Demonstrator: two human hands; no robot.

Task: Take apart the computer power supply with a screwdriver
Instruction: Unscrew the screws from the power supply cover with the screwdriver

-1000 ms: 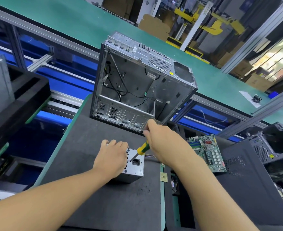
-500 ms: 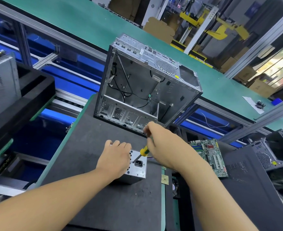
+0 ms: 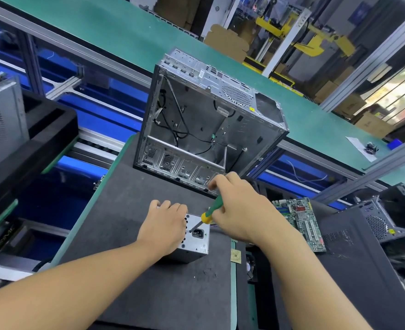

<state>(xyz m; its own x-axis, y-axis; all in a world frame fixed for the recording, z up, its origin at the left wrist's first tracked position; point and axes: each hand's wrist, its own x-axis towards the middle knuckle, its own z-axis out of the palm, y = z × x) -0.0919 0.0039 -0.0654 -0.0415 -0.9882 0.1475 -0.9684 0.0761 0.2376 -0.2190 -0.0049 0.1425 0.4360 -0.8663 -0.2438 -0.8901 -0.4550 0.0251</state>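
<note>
On the black mat (image 3: 125,210), just before the open computer case (image 3: 208,120), the power supply (image 3: 197,245) sits socket face up. The left hand (image 3: 165,227) curls over its left side, gripping it. The right hand (image 3: 242,213) grips the screwdriver (image 3: 212,209), which slants down-left, its tip beside the socket, perhaps on a screw.

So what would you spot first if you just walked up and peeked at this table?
The big empty metal case stands open in the middle, at the back of the dark mat. Just in front of it, the left hand holds a small silver power supply while the right hand points a green and yellow screwdriver at its face. A green circuit board lies off to the right.
</note>
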